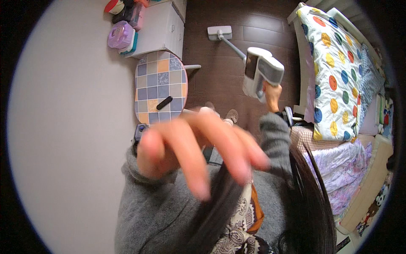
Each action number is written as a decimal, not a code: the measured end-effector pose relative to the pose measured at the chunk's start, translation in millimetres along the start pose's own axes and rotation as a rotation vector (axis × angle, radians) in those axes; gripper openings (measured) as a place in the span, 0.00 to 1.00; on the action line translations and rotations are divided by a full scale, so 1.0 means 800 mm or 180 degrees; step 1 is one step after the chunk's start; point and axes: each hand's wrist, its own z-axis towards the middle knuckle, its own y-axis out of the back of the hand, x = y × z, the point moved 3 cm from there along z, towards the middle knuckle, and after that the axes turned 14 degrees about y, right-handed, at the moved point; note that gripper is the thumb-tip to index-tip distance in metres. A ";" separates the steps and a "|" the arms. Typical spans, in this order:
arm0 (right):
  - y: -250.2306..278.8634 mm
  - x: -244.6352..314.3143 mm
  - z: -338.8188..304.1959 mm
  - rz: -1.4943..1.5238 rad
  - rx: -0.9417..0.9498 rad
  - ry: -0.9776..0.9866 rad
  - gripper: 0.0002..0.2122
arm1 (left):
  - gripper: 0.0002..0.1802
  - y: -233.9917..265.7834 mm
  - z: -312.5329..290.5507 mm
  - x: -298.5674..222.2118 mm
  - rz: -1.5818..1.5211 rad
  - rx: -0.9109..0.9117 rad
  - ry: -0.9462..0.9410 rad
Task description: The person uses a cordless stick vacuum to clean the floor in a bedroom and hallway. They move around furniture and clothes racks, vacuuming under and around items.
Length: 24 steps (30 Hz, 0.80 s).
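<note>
My right hand (pixel 273 94) is wrapped round the handle of a white and grey cordless stick vacuum cleaner (pixel 277 71). Its thin tube slants away to a white floor head (pixel 220 33), which lies on the dark wood floor. Raised close in front of the view, my left hand (pixel 188 137) has its fingers spread and bent downward, slightly smeared by motion, with nothing in them. Strands of long dark hair (pixel 218 199) hang just below those fingers. Under the hair, a patterned scarf (pixel 237 228) lies over my grey sweater.
To the left stands a table (pixel 163 91) with a checkered top, bearing a narrow black object (pixel 164 103). Behind it is a white cabinet (pixel 163 31) beside a purple container (pixel 120 34). A bed with a dotted quilt (pixel 334 80) lines the right; purple bedding (pixel 338 171) lies nearer.
</note>
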 end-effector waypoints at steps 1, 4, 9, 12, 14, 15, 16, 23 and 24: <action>0.016 0.013 -0.013 -0.0196 0.0159 -0.0196 0.06 | 0.23 -0.011 0.013 -0.007 0.0064 0.0375 0.0069; 0.062 0.051 -0.050 -0.0610 0.0317 -0.0062 0.05 | 0.22 -0.033 0.047 -0.024 -0.0712 0.0039 -0.0086; 0.042 0.083 -0.068 -0.0453 0.0405 0.0090 0.04 | 0.21 -0.008 0.100 -0.047 -0.1785 -0.0159 -0.1507; -0.026 0.089 -0.039 -0.0214 0.0241 0.0097 0.06 | 0.18 0.050 0.116 -0.073 -0.1445 0.0138 -0.1984; -0.083 0.087 -0.004 -0.0631 0.0168 -0.0040 0.10 | 0.16 0.073 0.130 -0.099 -0.1441 -0.0553 -0.2415; -0.112 0.085 0.016 -0.0758 -0.0008 -0.0211 0.10 | 0.15 0.074 0.141 -0.114 -0.1655 -0.0949 -0.2603; -0.145 0.087 0.037 -0.0520 0.0009 -0.0009 0.10 | 0.14 0.075 0.147 -0.137 -0.1912 -0.1386 -0.2622; -0.346 0.094 0.191 -0.0236 -0.0343 0.0237 0.14 | 0.12 0.115 0.160 -0.250 -0.2604 -0.3596 -0.1939; -0.371 0.094 0.209 -0.0092 -0.0367 0.0128 0.15 | 0.11 0.127 0.160 -0.255 -0.2525 -0.3697 -0.1970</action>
